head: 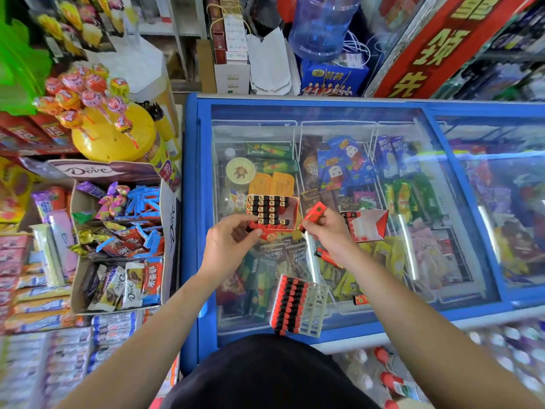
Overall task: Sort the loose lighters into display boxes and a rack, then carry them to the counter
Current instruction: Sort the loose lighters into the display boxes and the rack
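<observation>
Nearby, a lighter rack point(298, 305) rests on the glass-lidded freezer point(190, 202).

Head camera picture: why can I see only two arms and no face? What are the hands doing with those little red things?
The camera sits on the person's head and looks down, so you see only their own arms. They stand at a shop freezer with a glass top. The left hand holds a display box partly filled with lighters. The right hand pinches a red lighter beside it. A second box lies further right. Nearer the person, a clear rack holds more, and loose lighters lie on the glass.
</observation>
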`<state>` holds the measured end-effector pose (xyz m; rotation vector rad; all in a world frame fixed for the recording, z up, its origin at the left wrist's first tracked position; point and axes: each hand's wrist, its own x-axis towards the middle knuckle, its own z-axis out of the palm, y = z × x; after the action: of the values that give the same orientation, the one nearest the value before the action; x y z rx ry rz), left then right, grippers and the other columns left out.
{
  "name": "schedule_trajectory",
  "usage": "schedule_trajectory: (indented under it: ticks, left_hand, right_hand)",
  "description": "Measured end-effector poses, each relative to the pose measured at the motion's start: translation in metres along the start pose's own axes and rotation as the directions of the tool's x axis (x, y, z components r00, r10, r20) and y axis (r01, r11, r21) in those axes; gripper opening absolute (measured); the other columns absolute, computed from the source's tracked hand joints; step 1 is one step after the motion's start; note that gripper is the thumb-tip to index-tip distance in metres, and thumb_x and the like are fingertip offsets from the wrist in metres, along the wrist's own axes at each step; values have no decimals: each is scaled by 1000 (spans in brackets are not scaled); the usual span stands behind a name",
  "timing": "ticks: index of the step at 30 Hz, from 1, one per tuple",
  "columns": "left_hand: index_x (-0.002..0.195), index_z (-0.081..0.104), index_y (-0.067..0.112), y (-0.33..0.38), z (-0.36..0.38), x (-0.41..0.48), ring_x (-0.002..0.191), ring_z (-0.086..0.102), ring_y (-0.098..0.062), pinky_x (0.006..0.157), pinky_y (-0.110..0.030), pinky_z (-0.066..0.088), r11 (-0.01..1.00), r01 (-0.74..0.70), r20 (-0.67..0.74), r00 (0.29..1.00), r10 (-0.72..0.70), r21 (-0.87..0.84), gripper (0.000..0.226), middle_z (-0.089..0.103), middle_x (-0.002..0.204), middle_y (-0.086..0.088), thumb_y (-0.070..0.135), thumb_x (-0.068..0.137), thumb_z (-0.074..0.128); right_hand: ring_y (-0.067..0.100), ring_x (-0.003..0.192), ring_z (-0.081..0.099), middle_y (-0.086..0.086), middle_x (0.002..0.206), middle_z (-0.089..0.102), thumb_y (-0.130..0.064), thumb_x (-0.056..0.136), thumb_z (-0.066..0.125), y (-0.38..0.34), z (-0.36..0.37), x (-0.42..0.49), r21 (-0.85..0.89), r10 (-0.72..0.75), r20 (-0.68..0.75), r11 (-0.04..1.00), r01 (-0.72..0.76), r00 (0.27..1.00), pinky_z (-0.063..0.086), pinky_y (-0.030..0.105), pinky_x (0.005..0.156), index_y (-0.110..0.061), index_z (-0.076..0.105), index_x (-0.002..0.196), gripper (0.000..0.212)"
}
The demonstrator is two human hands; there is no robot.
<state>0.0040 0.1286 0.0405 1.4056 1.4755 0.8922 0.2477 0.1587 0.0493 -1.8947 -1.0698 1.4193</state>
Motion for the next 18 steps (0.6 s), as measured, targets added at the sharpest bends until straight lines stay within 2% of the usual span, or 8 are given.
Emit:
schedule_trajectory:
  ticks: [2, 5, 8, 13, 16, 18]
  left_hand:
    - [113, 71, 28, 3, 3, 0, 78, 64, -9, 71, -12, 52, 1000, -4, 17, 1000, 4, 0, 28, 69, 91, 5, 21, 86, 79]
    - [113, 71, 26, 3, 6, -1, 78, 63, -6, 70, -12, 51, 1000, 5, 42, 999, -6, 29, 29, 68, 88, 6, 20, 86, 79]
    - [110, 72, 26, 2, 10, -5, 76, 62, -5, 68, -12, 50, 999, 13, 52, 999, -15, 42, 26, 68, 86, 8, 21, 86, 79]
    - [105, 72, 29, -2, 12, -18, 77, 62, -7, 67, -13, 51, 999, 28, 36, 999, -29, 25, 22, 68, 85, 11, 20, 86, 79]
    - [100, 69, 37, -3, 11, -24, 77, 64, -9, 68, -12, 51, 1000, 19, 21, 1000, -19, 18, 25, 69, 88, 11, 18, 86, 79]
    - [98, 68, 40, -6, 10, -27, 77, 65, -9, 69, -12, 51, 1000, 11, 25, 1000, -11, 23, 27, 70, 91, 11, 18, 86, 78]
  right_hand:
    - [11, 92, 66, -1, 100, 71, -14, 91, 71, 3, -4, -8, -168, -54, 19, 984, 57, 998, 49, 26, 82, -18, 61, 107, 19]
    - [-3, 91, 58, -7, 104, 66, -12, 93, 69, 4, -11, -17, -287, -118, 80, 948, 136, 990, 43, 15, 77, -21, 57, 119, 30]
    - [3, 86, 61, -7, 97, 65, -11, 88, 74, 6, -17, -20, -360, -163, 73, 916, 179, 984, 43, 11, 72, -21, 52, 136, 54]
    - [5, 82, 65, -8, 90, 70, -11, 80, 81, 7, -25, -21, -375, -276, -51, 896, 238, 960, 54, 23, 80, -18, 68, 102, 26]
    - [-3, 83, 65, -12, 91, 71, -12, 81, 79, 8, -26, -20, -369, -323, -91, 889, 269, 942, 51, 12, 77, -21, 72, 99, 21]
    - [-3, 82, 64, -11, 91, 72, -13, 83, 78, 7, -25, -19, -354, -327, -103, 895, 273, 939, 49, 10, 75, -19, 73, 102, 21]
